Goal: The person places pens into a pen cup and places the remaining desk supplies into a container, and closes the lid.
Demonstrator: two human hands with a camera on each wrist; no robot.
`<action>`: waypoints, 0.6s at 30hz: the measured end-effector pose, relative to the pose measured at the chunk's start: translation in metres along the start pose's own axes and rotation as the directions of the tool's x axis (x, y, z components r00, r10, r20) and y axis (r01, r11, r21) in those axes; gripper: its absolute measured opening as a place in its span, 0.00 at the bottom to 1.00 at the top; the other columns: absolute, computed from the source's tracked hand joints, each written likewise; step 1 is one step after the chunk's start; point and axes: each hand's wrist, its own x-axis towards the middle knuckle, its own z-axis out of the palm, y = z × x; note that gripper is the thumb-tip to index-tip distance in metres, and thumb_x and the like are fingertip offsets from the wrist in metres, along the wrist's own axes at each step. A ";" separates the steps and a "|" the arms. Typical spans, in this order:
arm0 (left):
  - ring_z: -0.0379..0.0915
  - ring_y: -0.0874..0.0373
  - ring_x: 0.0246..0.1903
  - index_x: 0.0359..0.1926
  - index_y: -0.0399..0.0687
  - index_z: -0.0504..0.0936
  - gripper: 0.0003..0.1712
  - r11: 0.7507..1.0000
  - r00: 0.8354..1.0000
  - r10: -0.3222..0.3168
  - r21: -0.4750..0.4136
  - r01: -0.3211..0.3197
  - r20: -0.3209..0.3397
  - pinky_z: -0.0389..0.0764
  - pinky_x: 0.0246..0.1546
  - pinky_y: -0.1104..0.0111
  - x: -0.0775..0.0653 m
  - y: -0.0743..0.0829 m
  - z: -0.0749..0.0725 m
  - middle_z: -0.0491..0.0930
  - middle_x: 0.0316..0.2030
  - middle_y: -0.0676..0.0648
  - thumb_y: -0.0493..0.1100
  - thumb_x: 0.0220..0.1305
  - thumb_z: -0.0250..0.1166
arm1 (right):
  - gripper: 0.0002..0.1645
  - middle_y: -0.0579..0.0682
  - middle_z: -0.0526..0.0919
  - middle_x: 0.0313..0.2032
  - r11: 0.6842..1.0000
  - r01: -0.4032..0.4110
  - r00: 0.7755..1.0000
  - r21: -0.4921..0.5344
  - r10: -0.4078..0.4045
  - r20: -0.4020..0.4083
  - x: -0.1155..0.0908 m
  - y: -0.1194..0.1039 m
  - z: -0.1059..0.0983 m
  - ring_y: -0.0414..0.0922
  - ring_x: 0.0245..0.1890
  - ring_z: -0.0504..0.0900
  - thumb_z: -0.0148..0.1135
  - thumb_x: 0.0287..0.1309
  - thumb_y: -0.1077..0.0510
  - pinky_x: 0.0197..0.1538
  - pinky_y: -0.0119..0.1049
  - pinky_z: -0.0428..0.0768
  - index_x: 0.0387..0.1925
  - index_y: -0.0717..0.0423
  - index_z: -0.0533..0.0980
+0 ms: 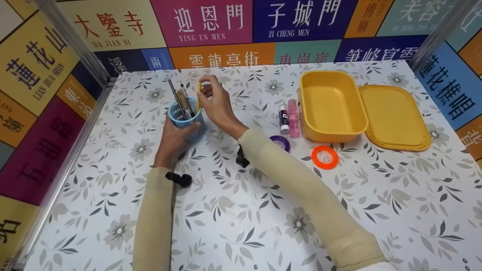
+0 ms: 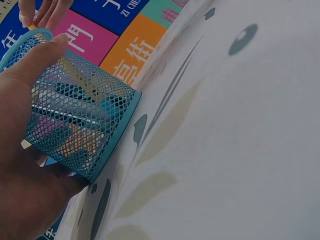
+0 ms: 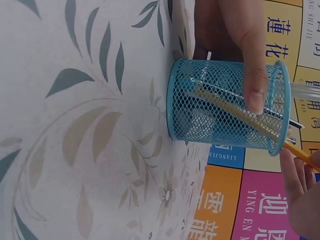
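Note:
My left hand (image 1: 174, 138) grips a light-blue wire-mesh pen cup (image 2: 82, 112) that stands on the table, its thumb along the side near the rim. My right hand (image 1: 217, 101), just above the cup's right edge, pinches the upper part of a yellow pencil (image 1: 199, 97). In the right wrist view the pencil's lower part shows through the mesh, slanting down inside the cup. Several other slim items, such as dark sticks (image 1: 176, 96) and a brownish brush-like piece (image 1: 183, 98), lean in the cup. Their lower ends are blurred by the mesh.
Right of my hands stand a glue stick (image 1: 284, 119) and a pink translucent tube-shaped item (image 1: 293, 118). A yellow box (image 1: 334, 131) has its lid (image 1: 399, 118) beside it. An orange ring (image 1: 324, 157) lies in front; a purple ring (image 1: 280, 141) is partly behind my right sleeve.

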 end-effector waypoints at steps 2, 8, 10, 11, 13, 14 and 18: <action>0.61 0.58 0.71 0.77 0.62 0.50 0.61 1.000 1.000 0.012 -0.007 -0.012 0.001 0.62 0.74 0.63 0.000 0.000 -0.001 0.62 0.73 0.52 0.50 0.50 0.80 | 0.19 0.50 0.80 0.43 1.000 0.003 1.000 0.000 -0.003 0.001 0.000 0.000 0.000 0.41 0.41 0.82 0.56 0.72 0.57 0.41 0.31 0.84 0.61 0.49 0.68; 0.60 0.58 0.71 0.78 0.61 0.49 0.62 1.000 1.000 0.006 -0.015 -0.006 0.001 0.62 0.74 0.64 0.002 -0.001 -0.001 0.61 0.74 0.51 0.48 0.49 0.81 | 0.22 0.50 0.81 0.45 0.999 -0.032 0.999 0.000 0.032 0.002 -0.002 -0.002 -0.002 0.41 0.43 0.83 0.57 0.71 0.56 0.43 0.30 0.84 0.64 0.48 0.68; 0.60 0.58 0.72 0.78 0.61 0.49 0.63 1.000 1.000 -0.009 -0.005 0.009 -0.004 0.61 0.75 0.64 0.002 -0.001 -0.001 0.61 0.74 0.52 0.48 0.49 0.81 | 0.24 0.50 0.81 0.46 0.999 -0.047 0.999 0.018 0.047 0.002 -0.003 -0.004 -0.004 0.42 0.43 0.83 0.57 0.71 0.56 0.43 0.30 0.85 0.66 0.48 0.67; 0.59 0.58 0.72 0.78 0.62 0.49 0.63 1.000 1.000 -0.017 0.000 0.017 -0.007 0.60 0.75 0.63 0.003 -0.001 -0.001 0.61 0.74 0.52 0.48 0.49 0.81 | 0.25 0.51 0.82 0.46 0.998 -0.056 0.998 0.030 0.056 -0.001 -0.004 -0.004 -0.005 0.42 0.43 0.83 0.57 0.71 0.56 0.43 0.31 0.85 0.66 0.48 0.67; 0.59 0.59 0.72 0.77 0.64 0.49 0.62 0.999 0.999 -0.033 0.004 0.033 -0.013 0.59 0.76 0.63 0.003 -0.001 0.000 0.61 0.74 0.53 0.48 0.49 0.80 | 0.25 0.51 0.82 0.46 0.996 -0.069 0.998 0.054 0.070 -0.009 -0.006 -0.006 -0.007 0.42 0.43 0.83 0.57 0.70 0.56 0.43 0.31 0.86 0.67 0.48 0.68; 0.59 0.59 0.73 0.77 0.64 0.50 0.62 0.999 0.999 -0.038 0.005 0.038 -0.013 0.58 0.76 0.63 0.003 -0.001 0.000 0.61 0.74 0.54 0.48 0.50 0.80 | 0.25 0.50 0.82 0.46 0.995 -0.074 0.997 0.065 0.076 -0.017 -0.007 -0.007 -0.009 0.42 0.43 0.83 0.57 0.70 0.56 0.43 0.32 0.86 0.67 0.47 0.68; 0.59 0.59 0.73 0.77 0.66 0.51 0.61 0.999 0.999 -0.036 -0.008 0.036 -0.009 0.57 0.77 0.63 0.002 0.000 0.000 0.61 0.74 0.54 0.48 0.49 0.81 | 0.24 0.51 0.82 0.45 0.989 -0.078 0.996 0.126 0.083 -0.031 -0.015 -0.011 -0.015 0.44 0.43 0.84 0.58 0.70 0.56 0.42 0.34 0.87 0.65 0.47 0.70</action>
